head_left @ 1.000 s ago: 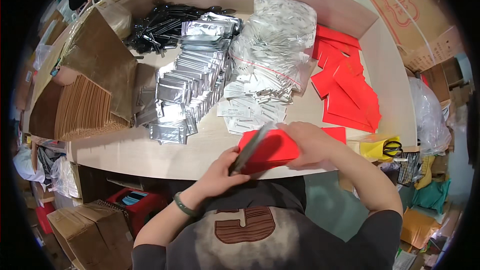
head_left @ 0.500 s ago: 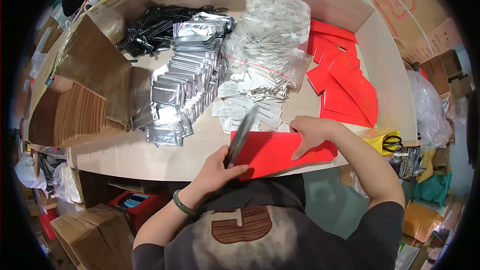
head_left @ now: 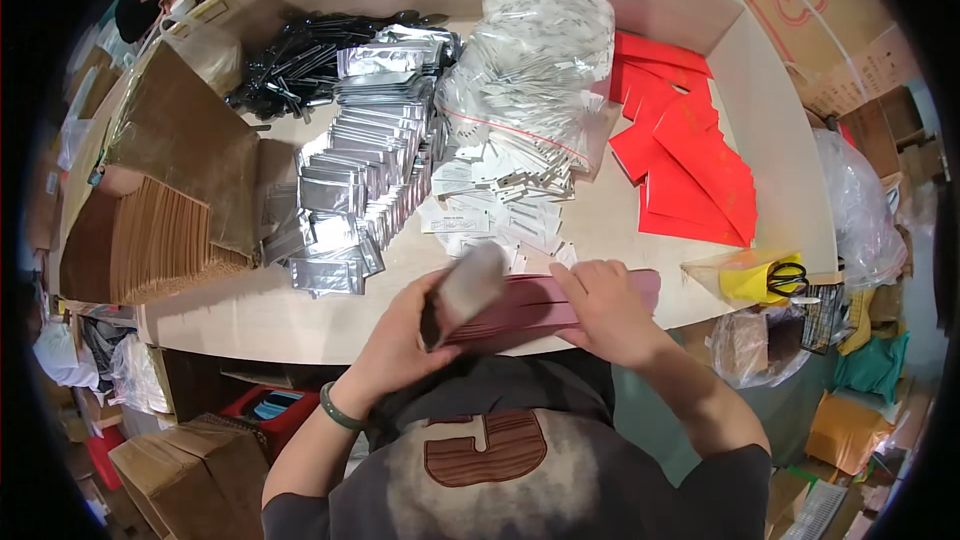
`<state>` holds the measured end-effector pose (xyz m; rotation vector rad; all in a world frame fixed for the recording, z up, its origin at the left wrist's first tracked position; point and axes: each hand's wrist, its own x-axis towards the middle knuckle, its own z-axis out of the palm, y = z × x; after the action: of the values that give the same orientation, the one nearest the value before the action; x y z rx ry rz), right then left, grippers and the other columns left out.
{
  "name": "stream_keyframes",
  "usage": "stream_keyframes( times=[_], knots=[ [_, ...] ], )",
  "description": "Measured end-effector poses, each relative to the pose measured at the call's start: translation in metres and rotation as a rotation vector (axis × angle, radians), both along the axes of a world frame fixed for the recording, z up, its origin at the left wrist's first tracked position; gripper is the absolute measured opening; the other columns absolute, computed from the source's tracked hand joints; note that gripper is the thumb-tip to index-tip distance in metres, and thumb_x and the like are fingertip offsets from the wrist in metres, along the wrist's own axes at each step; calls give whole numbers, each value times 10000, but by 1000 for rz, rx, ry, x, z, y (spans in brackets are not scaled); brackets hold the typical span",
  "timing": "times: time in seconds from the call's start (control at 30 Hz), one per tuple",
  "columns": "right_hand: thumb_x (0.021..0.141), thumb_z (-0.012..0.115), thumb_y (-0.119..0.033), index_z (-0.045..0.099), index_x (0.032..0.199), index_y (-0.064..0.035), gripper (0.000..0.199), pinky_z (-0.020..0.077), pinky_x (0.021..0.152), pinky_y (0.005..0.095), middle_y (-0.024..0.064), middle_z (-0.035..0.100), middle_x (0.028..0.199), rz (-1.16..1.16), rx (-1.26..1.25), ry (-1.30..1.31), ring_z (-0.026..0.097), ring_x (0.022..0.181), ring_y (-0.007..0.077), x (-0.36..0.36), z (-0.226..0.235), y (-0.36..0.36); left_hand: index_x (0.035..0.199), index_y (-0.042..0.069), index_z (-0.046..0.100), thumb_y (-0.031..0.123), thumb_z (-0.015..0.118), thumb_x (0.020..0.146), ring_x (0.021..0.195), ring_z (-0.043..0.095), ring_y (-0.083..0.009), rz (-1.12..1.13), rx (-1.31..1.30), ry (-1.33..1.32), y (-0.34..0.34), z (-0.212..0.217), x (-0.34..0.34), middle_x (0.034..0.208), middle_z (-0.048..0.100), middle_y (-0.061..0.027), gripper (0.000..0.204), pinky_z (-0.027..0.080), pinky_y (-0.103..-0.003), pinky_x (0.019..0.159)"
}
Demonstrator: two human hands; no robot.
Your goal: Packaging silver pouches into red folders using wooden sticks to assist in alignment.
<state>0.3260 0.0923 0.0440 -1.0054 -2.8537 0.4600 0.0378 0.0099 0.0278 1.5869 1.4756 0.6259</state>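
My left hand (head_left: 405, 325) grips a silver foil pouch (head_left: 468, 280) and holds its end at the open mouth of a long red envelope (head_left: 560, 302). My right hand (head_left: 605, 305) lies on top of the envelope and holds it near the table's front edge. The envelope looks blurred and dull red from motion. Just beyond my hands lie loose white tags (head_left: 500, 225). A row of stacked silver pouches (head_left: 350, 190) runs up the middle left of the table (head_left: 250, 315).
More red envelopes (head_left: 690, 160) lie fanned at the right. Clear bags of tags (head_left: 530, 70) sit at the back centre, black items (head_left: 300, 60) at the back left. Brown cardboard sleeves (head_left: 140, 240) stand at the left. Scissors in a yellow bag (head_left: 770, 278) rest at the right edge.
The red envelope has dropped lower and flatter toward the table's front edge. My left hand has brought the silver pouch from upright down to the envelope's opening.
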Motion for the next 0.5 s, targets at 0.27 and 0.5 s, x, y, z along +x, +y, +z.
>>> stream_keyframes(
  times=[0.27,0.5],
  knots=[
    [671,736,-92,527,1142,-37,519,433,784,428,128,535,900,23,-87,146,559,862,313,11,-9,-4,1071,51,533,85,808,609,1023,569,-361,-137,166,263,4,6,3,1222,581,-145,539,486,-408,870],
    [664,763,-185,521,1250,-46,649,426,880,522,177,544,1270,23,599,163,544,1112,403,41,-39,-20,958,64,572,66,700,656,871,615,-285,-200,802,402,-9,-2,16,1184,610,-123,328,514,-388,723]
  ],
)
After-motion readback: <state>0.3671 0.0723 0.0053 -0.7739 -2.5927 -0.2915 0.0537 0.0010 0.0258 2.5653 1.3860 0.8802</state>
